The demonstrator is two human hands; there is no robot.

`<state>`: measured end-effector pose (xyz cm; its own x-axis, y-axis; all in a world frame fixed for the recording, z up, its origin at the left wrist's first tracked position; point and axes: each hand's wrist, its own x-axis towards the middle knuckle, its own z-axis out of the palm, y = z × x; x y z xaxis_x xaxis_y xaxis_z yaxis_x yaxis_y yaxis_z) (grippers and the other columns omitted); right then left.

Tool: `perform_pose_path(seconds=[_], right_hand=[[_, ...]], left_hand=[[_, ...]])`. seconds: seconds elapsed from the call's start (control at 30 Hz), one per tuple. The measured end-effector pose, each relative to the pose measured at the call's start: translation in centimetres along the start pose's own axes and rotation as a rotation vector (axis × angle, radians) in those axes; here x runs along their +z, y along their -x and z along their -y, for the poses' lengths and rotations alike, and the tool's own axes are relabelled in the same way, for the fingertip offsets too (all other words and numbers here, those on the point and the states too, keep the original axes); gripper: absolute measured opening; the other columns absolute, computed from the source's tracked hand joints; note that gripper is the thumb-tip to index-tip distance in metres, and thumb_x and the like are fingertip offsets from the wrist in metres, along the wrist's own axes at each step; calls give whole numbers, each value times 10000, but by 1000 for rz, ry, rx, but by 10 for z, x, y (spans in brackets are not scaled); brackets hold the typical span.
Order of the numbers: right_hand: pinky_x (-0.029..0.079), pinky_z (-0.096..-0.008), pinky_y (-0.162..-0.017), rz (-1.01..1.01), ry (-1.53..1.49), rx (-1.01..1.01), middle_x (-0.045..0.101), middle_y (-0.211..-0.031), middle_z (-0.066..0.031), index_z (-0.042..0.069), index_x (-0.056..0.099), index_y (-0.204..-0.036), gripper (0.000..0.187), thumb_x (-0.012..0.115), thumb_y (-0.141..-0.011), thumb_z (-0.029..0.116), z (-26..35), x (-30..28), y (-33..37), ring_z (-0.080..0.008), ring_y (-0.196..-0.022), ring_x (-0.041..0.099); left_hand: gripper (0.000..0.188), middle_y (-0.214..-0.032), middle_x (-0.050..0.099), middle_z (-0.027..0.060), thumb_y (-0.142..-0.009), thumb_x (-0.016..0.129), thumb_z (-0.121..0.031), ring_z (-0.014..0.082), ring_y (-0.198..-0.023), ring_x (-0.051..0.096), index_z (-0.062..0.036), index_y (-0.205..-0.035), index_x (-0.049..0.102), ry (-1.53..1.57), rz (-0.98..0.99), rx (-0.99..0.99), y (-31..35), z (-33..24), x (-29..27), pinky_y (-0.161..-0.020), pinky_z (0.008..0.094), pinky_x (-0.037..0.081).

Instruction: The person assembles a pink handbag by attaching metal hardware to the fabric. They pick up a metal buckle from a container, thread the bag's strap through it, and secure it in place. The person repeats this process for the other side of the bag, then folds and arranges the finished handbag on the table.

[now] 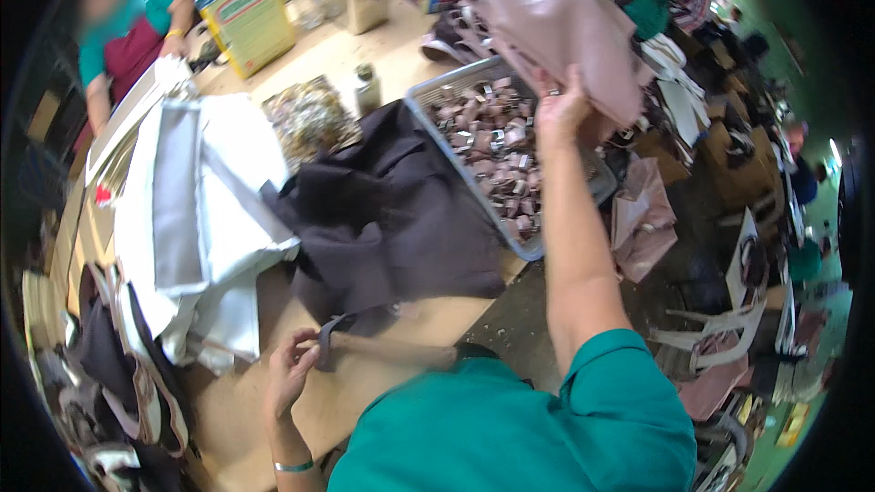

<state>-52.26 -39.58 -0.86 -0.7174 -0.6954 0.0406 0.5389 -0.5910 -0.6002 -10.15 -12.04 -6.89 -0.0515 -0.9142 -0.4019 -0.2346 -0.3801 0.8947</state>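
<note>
My right hand (562,111) reaches far out and is closed on the lower edge of a dusty-pink leather-like sheet (570,23), raised beside the basket. Beneath that arm is a light-blue plastic basket (456,162), full of small pink-brown folded pieces (497,132) with metal bits. My left hand (293,366), low over the table, has curled fingers against the dark curved head of what looks like a hammer (326,343). Its tan handle is blurred and points toward my body. Dark brown cloth (387,228) lies between my hands.
White and grey panels (196,200) are heaped at left, above dark strips (123,355). Behind the brown cloth are a crusted block (312,118) and a small bottle (366,89). A yellow tin (246,23) stands farther back. Co-workers in green are at far left and far right.
</note>
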Motion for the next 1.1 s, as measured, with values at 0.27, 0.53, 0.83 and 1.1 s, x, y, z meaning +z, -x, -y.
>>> perform_pose_path(seconds=[0.27, 0.53, 0.83, 1.1], right_hand=[[494, -433, -837, 135, 85, 1, 493, -1096, -177, -45, 417, -1142, 297, 390, -891, 111, 34, -40, -73, -303, -964, 514], [520, -298, -658, 472, 400, 627, 607, -891, -170, -35, 551, -945, 261, 494, -858, 204, 62, -51, 6, -218, -733, 606], [468, -238, -549, 166, 771, 189, 618, -848, -95, 45, 544, -940, 155, 522, -841, 162, 121, -169, 136, -125, -627, 575], [424, -211, -514, -207, 971, 192, 613, -773, -56, 47, 550, -933, 135, 467, -836, 91, 130, -290, 122, -104, -568, 534]], left_hand=[[266, -982, 583, 105, -815, 548, -40, 163, -855, 566, 28, -1070, 511, 98, -73, -36, 20, 19, -2, -747, 273, 471], [273, -915, 583, 129, -761, 575, 1, 230, -849, 568, 12, -1028, 521, -284, -308, 116, 15, 15, 20, -733, 320, 460], [361, -915, 572, 113, -608, 623, 61, 293, -832, 552, -58, -942, 555, -667, 83, 823, -9, -13, 80, -705, 382, 446], [326, -1056, 537, 47, -697, 635, -109, 260, -994, 500, -104, -1009, 541, -805, 538, 997, -30, -22, 163, -798, 370, 410]])
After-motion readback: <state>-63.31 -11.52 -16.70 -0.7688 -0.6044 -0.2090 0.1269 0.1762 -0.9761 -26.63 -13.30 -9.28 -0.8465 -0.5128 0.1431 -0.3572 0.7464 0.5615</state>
